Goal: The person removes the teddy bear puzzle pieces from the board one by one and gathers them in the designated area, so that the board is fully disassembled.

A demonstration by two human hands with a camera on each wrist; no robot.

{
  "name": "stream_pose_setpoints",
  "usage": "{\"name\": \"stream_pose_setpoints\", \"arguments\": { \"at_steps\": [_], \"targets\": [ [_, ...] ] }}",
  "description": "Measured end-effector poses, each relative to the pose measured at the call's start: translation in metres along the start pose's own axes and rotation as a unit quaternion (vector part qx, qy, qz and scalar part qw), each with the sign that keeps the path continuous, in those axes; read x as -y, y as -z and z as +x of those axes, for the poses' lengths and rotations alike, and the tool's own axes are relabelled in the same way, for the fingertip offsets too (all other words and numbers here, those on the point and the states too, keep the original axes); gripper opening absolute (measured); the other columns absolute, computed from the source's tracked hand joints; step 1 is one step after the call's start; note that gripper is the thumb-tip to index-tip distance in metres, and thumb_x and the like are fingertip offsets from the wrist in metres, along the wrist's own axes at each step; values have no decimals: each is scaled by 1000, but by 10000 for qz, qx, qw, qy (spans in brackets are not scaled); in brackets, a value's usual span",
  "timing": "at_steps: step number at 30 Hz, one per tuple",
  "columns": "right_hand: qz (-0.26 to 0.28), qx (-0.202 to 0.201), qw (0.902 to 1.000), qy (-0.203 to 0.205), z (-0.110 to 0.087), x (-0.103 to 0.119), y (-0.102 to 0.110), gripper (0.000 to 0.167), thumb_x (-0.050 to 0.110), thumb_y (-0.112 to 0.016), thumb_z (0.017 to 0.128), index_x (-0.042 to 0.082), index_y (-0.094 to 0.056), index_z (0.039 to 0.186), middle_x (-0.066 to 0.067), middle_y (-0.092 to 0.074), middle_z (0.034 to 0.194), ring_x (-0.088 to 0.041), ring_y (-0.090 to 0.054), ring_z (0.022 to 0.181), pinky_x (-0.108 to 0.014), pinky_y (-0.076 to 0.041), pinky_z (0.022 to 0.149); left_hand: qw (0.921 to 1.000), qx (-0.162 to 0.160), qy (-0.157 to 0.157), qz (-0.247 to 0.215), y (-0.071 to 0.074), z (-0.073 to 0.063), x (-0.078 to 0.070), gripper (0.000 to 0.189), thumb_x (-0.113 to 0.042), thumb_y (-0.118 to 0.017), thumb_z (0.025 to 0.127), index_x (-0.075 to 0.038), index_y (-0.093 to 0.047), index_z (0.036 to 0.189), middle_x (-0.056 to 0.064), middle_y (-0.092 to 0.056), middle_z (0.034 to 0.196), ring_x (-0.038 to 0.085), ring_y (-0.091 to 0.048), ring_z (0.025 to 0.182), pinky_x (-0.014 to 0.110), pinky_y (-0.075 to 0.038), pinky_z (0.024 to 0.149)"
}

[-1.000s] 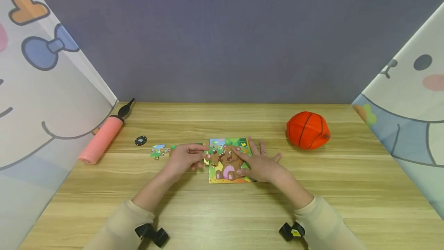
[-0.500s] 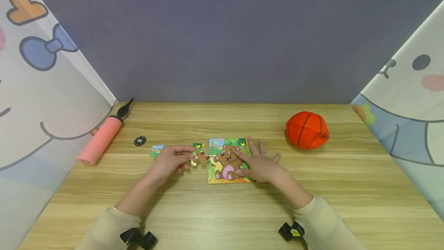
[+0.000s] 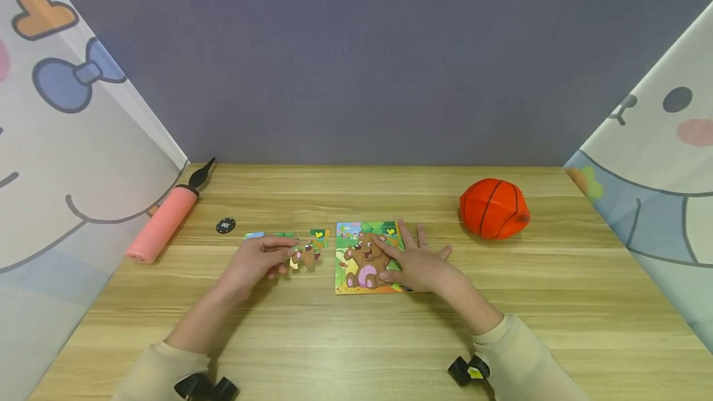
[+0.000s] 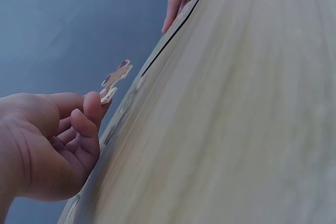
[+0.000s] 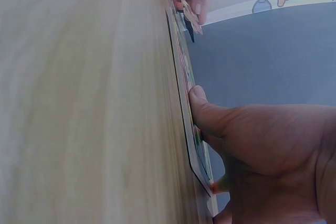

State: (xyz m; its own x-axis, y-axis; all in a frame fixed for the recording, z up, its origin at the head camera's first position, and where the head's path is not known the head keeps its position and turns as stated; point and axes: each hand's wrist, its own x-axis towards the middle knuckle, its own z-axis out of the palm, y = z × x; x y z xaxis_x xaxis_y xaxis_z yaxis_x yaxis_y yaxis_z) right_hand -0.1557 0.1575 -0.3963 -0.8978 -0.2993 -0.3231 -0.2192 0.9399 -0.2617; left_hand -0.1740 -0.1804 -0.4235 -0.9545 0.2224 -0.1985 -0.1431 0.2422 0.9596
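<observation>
**Puzzle piece (image 3: 305, 256): prob. light + stiff, hold by the edge**

Piece is up off the table (image 3: 334, 339), just L of the bear puzzle (image 3: 364, 265), not touching it. L hand (image 3: 253, 263) has it: thumb + fingertip pinching the L edge, other fingers curled in, knobs sticking out toward the puzzle.

Handling (my read): thin board, card or wood, can't tell. Next to no weight, so a light pinch is plenty. Stiff flat-on, but the knobs are the weak bits; squeeze or twist there might bend or chip 'em. Printed face looks smooth, could slide a bit. Best hold = opp. edges or the broad body, w/ the knobs free.

Bear puzzle lies flat on the table, R hand (image 3: 421, 265) on its R side, fingers spread, thumb down on the picture too. Should be steady like that; how hard it presses, can't tell.

Further out: loose pieces (image 3: 320, 237) behind L hand, some part hidden. Black chip (image 3: 225, 225) + pink pump (image 3: 167, 221) far L, red ball (image 3: 494, 209) back R, dented.
</observation>
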Motion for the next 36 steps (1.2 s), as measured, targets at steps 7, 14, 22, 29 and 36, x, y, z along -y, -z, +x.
{"name": "stream_pose_setpoints", "arguments": {
  "at_steps": [7, 14, 22, 29, 36],
  "targets": [
    [-5, 11, 10000, -29, 0, 0, 0, 76, 56, -61, 95, 44, -22, 160, -15, 6, 168, -53, 2, 148, -92, -8, 88, 9999, -67, 66, 142, 10, -5, 3, 28, -8, -66, 97, 3, -69, 122, 11, -73, 96, 13, -60, 63, 23, -45, 52],
    [-26, 27, 10000, -54, 0, 0, -1, 76, 57, -60, 95, 44, -22, 160, -14, 7, 168, -53, 1, 148, -92, -8, 89, 9998, -161, 137, -11, 19, -11, 6, 31, -10, -69, 96, 4, -69, 124, 10, -72, 103, 13, -62, 64, 22, -45, 52],
    [-2, 18, 10000, -39, 1, 0, -1, 76, 57, -60, 95, 44, -22, 160, -14, 7, 168, -53, 2, 148, -92, -7, 89, 9996, -216, 158, -99, 29, -18, 11, 34, -7, -67, 97, 8, -65, 127, 9, -71, 92, 11, -59, 63, 22, -46, 52],
    [3, 21, 10000, -21, 1, -1, -2, 75, 57, -60, 95, 44, -23, 159, -14, 7, 168, -53, 3, 148, -92, -7, 88, 9993, -279, 238, -56, 37, -23, 12, 33, -9, -66, 98, 6, -65, 128, 8, -70, 88, 11, -58, 63, 23, -46, 52],
    [20, 25, 10000, -17, 0, 0, -1, 74, 56, -60, 96, 42, -25, 160, -15, 7, 168, -53, 3, 148, -92, -7, 88, 9992, -254, 299, -34, 45, -26, 15, 33, -9, -65, 99, 9, -64, 128, 8, -70, 84, 10, -56, 63, 22, -46, 53]
  ]
}}
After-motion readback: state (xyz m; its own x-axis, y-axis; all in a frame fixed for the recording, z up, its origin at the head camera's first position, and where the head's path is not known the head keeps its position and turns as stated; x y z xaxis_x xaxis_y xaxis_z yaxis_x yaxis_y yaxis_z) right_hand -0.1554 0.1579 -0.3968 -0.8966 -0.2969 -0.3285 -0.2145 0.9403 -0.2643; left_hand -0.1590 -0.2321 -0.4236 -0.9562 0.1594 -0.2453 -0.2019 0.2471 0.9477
